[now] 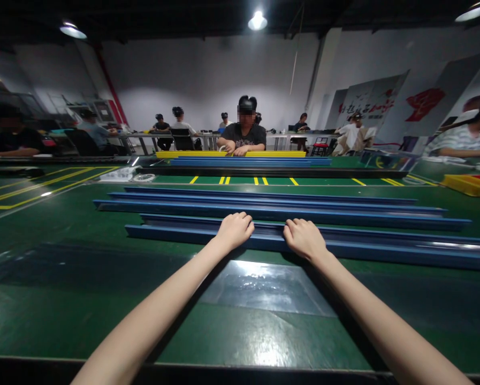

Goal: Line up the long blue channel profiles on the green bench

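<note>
A long blue channel [175, 232] lies across the green table, its right end running out of view. My left hand [235, 230] is closed over its near wall, fingers curled into the trough. To the right, my right hand [304, 235] grips the same channel in a like way, a short gap between the hands. Just beyond lie more blue channels [264, 209], side by side and roughly parallel. Nearer to me, a clear plastic sheet [264, 283] rests flat on the table under my forearms and catches the light.
Farther back, a black bar [264, 172], blue strips [248, 161] and a yellow strip [272, 154] lie crosswise. A person [243, 131] sits opposite. A yellow bin [464, 184] stands at the right, a roll of clear tape [144, 177] at the left. Other people sit at tables behind.
</note>
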Motion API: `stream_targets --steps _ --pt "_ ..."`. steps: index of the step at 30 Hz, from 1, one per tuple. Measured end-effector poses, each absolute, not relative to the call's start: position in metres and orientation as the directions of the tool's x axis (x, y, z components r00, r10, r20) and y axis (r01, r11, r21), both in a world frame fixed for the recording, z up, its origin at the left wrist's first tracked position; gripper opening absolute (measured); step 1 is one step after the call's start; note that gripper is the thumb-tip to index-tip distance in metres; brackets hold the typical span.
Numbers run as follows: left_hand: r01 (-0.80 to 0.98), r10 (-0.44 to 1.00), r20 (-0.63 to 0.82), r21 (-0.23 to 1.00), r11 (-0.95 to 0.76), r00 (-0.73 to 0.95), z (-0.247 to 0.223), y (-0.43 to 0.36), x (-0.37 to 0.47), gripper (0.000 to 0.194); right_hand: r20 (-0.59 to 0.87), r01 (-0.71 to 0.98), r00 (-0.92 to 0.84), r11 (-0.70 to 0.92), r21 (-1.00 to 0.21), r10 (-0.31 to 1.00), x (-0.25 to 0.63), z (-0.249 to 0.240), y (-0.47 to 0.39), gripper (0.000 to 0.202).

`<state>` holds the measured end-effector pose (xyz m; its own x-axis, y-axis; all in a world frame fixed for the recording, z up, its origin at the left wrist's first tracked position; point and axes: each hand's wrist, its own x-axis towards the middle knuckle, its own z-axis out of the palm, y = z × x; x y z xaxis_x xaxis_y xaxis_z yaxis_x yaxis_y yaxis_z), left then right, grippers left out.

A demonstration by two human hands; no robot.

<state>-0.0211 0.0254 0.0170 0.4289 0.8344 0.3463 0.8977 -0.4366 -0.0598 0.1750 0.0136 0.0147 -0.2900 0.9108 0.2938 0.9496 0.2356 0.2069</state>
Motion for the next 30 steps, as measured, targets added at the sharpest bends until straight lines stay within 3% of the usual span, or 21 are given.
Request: stream_targets --steps 10,13,20,25,30 --pt "0.908 0.817 0.401 -0.116 -0.403 0.414 0.007 0.035 -0.024 0.035 0.280 0.953 -0.301 0.293 0.072 0.912 0.132 0.016 0.018 0.043" --pt "0.913 0.813 0.417 -0.143 -0.382 0.405 0.007 0.038 -0.041 0.037 0.246 0.943 -0.331 0.327 0.060 0.911 0.143 0.019 0.020 0.043" --pt "0.898 0.793 0.421 -0.232 -0.375 0.440 0.004 0.047 -0.095 0.037 0.230 0.970 -0.240 0.239 0.034 0.943 0.193 0.018 0.024 0.046" --pt "0.882 0.766 0.437 -0.259 -0.394 0.471 0.004 0.049 -0.106 0.038 0.373 0.991 -0.131 0.115 0.065 0.919 0.186 0.009 0.022 0.045" --pt "0.874 0.691 0.536 -0.268 -0.405 0.485 0.005 0.049 -0.105 0.031 0.384 0.984 -0.180 0.158 0.089 0.906 0.182 0.007 0.023 0.043"
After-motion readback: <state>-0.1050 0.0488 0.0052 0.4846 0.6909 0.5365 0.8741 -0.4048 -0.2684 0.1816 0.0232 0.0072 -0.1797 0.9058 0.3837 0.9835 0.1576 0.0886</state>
